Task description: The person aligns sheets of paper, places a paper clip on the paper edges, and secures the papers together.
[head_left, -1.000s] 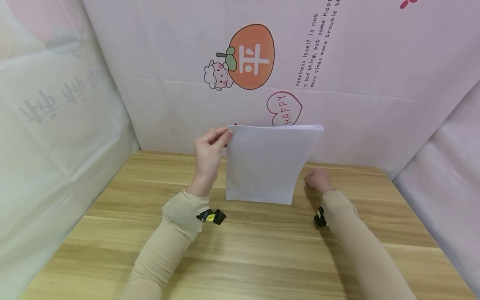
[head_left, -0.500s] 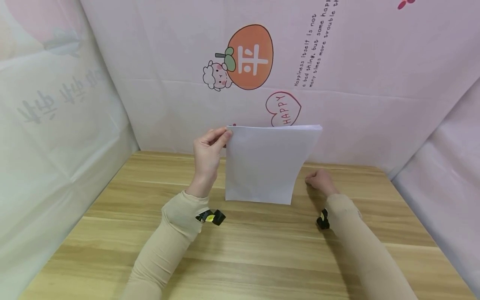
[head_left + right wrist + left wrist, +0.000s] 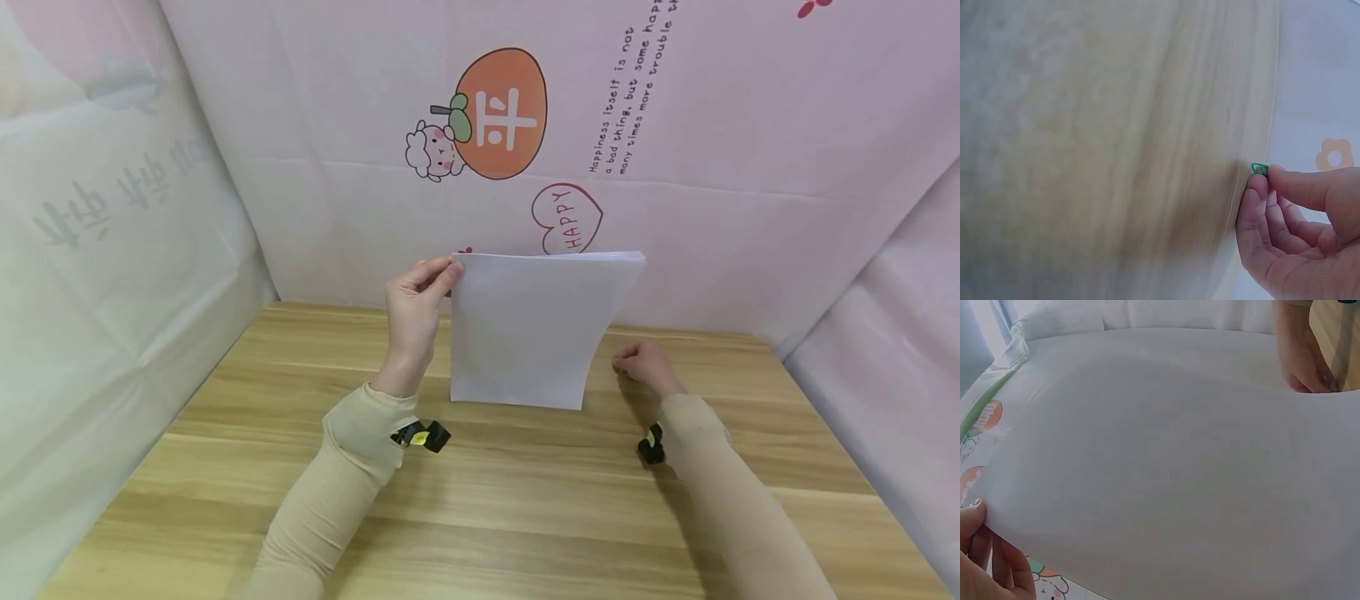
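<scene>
My left grip [image 3: 414, 307] pinches the upper left corner of the upright paper stack [image 3: 525, 329], which spreads to that grip's right. Beyond the stack's right edge, apart from it, my right grip [image 3: 647, 365] pinches a green paper clip [image 3: 1260, 169].

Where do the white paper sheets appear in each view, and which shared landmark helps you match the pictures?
Head: white paper sheets near the middle, held up at their top left corner by the left hand.
Left wrist: they fill most of the picture.
Right wrist: none can be made out.
Landmark: the right hand, right of centre in the head view, top right in left wrist, lower right in right wrist.
</scene>
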`<state>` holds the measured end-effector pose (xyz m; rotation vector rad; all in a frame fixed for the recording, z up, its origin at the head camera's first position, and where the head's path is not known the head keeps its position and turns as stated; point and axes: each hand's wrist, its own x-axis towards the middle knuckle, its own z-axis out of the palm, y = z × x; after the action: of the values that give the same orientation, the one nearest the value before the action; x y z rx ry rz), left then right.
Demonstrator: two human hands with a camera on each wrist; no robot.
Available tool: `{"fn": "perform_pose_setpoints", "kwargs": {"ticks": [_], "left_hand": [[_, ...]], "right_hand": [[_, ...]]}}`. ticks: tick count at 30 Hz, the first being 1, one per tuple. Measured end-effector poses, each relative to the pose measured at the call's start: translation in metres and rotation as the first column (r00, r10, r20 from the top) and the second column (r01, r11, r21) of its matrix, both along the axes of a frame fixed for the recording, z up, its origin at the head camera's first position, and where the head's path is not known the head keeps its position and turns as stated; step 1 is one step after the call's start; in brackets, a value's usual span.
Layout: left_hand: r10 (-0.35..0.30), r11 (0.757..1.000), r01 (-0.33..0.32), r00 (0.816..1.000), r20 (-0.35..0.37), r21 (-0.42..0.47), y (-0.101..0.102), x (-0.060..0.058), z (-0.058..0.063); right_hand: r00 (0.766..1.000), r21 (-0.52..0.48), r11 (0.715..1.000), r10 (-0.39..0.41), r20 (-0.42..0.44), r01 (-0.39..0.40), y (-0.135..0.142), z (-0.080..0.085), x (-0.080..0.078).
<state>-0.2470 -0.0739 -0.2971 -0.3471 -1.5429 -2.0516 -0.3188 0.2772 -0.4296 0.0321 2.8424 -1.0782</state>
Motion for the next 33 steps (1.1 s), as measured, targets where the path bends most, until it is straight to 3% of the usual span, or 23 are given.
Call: {"fn": "perform_pose_setpoints", "kwargs": {"ticks": [16,24,33], "left_hand": [[-0.009,1.0,0.009,1.0,0.017,0.014,0.0,0.002,0.0],[-0.013,1.0,0.012,1.0,0.009,0.005,0.0,0.001,0.001],[-0.014,1.0,0.014,1.0,0.01,0.013,0.0,0.003,0.002]], "right_hand": [[0.999,-0.084,0.996,-0.017,0.046,0.02,0.007,-0.003,0.006],[1.0,-0.102,0.995,-0.008,0.018,0.01,0.01,-0.006,0.006],[1.0,-0.07,0.997,0.015,0.019,-0.014,0.009,0.004,0.018]]}}
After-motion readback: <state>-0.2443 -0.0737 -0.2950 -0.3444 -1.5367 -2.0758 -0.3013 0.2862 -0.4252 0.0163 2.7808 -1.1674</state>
